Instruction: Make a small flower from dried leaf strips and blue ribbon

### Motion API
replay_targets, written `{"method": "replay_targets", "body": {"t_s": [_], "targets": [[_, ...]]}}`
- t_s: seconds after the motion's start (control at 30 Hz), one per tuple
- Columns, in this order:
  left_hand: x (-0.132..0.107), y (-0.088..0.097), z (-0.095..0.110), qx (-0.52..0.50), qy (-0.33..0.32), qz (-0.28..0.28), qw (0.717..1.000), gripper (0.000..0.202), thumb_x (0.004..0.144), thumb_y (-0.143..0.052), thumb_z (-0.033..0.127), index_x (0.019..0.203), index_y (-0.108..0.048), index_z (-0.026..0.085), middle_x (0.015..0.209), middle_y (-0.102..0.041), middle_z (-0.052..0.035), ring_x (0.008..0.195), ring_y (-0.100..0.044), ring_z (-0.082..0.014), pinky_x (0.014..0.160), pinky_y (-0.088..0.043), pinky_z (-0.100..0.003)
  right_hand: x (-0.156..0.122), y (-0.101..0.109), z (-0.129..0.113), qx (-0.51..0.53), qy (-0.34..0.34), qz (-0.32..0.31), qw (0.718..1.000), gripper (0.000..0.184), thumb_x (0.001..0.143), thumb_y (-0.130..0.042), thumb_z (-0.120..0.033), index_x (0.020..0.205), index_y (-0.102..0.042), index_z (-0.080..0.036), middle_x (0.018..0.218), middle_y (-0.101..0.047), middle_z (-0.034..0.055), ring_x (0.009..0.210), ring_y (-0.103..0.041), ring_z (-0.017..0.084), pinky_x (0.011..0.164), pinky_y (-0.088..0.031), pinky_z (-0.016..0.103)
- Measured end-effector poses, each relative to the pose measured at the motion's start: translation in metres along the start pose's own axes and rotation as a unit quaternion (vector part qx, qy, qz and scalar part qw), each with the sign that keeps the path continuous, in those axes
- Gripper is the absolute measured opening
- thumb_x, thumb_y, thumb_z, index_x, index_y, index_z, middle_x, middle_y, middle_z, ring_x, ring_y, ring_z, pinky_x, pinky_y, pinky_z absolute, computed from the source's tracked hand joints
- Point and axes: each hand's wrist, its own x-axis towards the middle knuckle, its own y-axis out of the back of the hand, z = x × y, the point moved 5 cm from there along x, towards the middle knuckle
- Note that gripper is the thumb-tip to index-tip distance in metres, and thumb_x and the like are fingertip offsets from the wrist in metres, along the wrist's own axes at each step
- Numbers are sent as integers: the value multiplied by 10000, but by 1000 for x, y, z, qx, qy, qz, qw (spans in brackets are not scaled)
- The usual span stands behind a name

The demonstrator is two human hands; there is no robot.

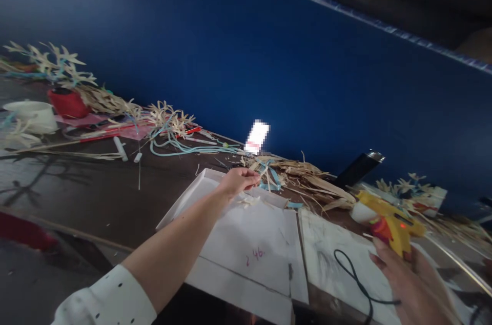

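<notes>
Though blurry, glue gun [397, 226] in right hand [409, 279].

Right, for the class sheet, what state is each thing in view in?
Left hand: fingertips pinched, seemingly on a pale strip
Right hand: wrapped around the glue gun
Yellow glue gun: held, red light lit
Phone: propped up, screen bright, contents unreadable
White cardboard tray: open side up, handwritten on
Black cord: loosely looped
Pale blue cords: loose, curving
White bowl: upright
</notes>
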Motion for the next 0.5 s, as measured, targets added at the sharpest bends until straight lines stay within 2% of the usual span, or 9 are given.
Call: {"method": "replay_targets", "body": {"t_s": [0.1,0.27,0.33,0.43,0.5], "targets": [[1,0,1,-12,-3,-5,1000,381,575,-758,410,772,-656,101,639,-608,-39,525,-464,-65,546,-378,-218,-1,-28,-14,110,-43,-71,990,480,476,-809,-311,920,-638,-247,887,-608,16,734,-578,170,574,-527,266],[2,-1,0,-50,10,-9,999,388,559,-753,434,732,-638,106,628,-586,-21,492,-424,-51,504,-314,-203,0,-73,-26,137,-85,-95,982,533,391,-856,-219,873,-629,-228,788,-585,-7,603,-535,120,423,-451,195],[4,-1,0,-58,3,-10,998,384,567,-741,448,704,-627,108,636,-583,-22,489,-412,-48,500,-297,-201,-3,-98,-37,142,-76,-130,978,492,416,-858,-238,843,-615,-209,722,-569,-12,535,-492,98,371,-381,174],[7,3,0,-58,-14,6,998,384,582,-717,472,677,-621,112,635,-579,-19,481,-389,-47,488,-271,-204,-8,-138,-55,166,-31,-201,965,377,505,-834,-296,766,-585,-185,549,-456,-55,436,-366,56,346,-255,158],[9,7,-1,-66,-15,30,997,388,572,-719,472,706,-630,119,625,-577,-8,476,-383,-48,491,-274,-202,-8,-162,-58,162,-24,-229,960,347,550,-811,-340,757,-588,-174,544,-452,-55,450,-362,56,386,-271,172]]}}
